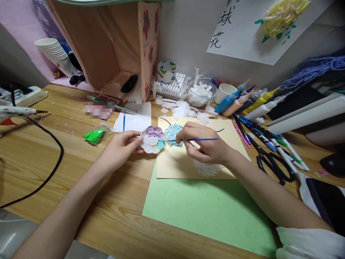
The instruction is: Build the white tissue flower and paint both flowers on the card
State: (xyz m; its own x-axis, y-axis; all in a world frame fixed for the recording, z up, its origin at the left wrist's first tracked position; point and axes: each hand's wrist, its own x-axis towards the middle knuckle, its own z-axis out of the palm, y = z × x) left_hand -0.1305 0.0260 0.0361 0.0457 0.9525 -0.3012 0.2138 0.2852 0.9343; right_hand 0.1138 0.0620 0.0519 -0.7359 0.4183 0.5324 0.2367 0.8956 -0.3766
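Note:
My left hand point(126, 145) pinches the edge of a flower-shaped paint palette point(152, 140) with purple and blue paint in its wells. Between the fingers of my right hand point(203, 142) is a thin blue paintbrush point(206, 139); its tip points left and reaches the palette's blue side. A blue paper flower point(174, 133) lies on the cream sheet point(172, 165), partly behind my right fingers. Below that hand sits a white paper flower point(207, 168), partly covered. Short black lines show on the cream sheet, which rests on a green sheet point(210, 212).
Right of the sheets lie black scissors point(272, 163), several pens and paint bottles point(229, 102). Behind are a bowl of paper scraps point(201, 91) and a marker box point(169, 88). A green clay packet point(94, 136) and a black cable point(60, 154) lie at left.

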